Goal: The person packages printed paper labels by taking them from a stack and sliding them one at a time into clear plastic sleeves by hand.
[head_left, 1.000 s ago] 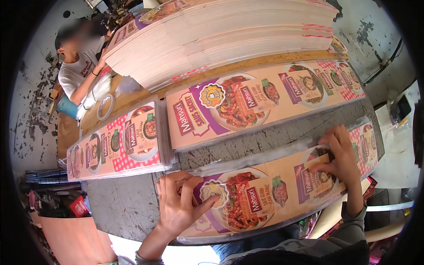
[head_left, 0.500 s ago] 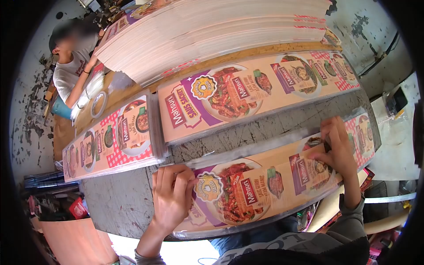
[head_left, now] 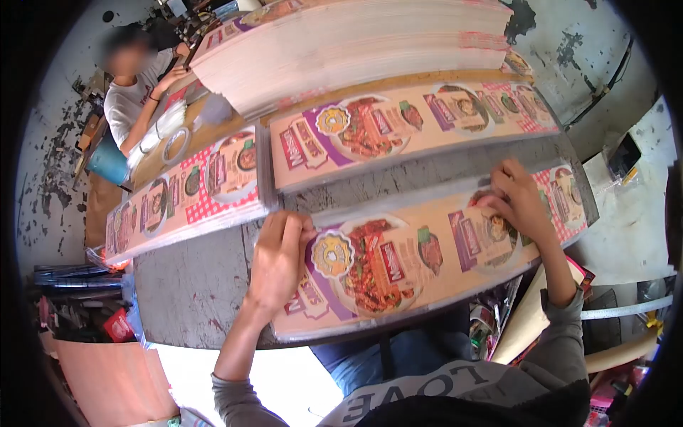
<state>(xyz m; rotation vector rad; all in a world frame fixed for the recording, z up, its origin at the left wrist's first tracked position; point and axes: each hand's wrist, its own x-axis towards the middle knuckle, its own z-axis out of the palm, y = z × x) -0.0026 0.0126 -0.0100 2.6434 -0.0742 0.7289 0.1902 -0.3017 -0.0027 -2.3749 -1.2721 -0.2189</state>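
Note:
A long printed food banner (head_left: 420, 267), marked Mahsuri and apparently in a clear plastic sleeve, lies along the near edge of the grey table. My left hand (head_left: 274, 260) is closed, its fingers pinching the sleeve at the banner's upper left corner. Farther right, my right hand (head_left: 523, 199) reaches over the banner with bent fingers and thumb together at the sleeve's far edge. Exactly what lies between its fingertips is partly hidden. Just beyond sits a stack of matching banners (head_left: 420, 128), and a second stack (head_left: 188, 188) is to the left.
A tall pile of printed sheets (head_left: 356, 57) stands on the wooden surface at the back. Beside it lie a roll of tape (head_left: 176, 146) and a white bundle (head_left: 162, 127). Another person (head_left: 131, 99) sits at the far left. A phone (head_left: 626, 156) rests at the right.
The camera view has shifted, so the table and banners sit higher in the picture. Both hands stay at the sleeve's far edge. The other person's head is turned differently.

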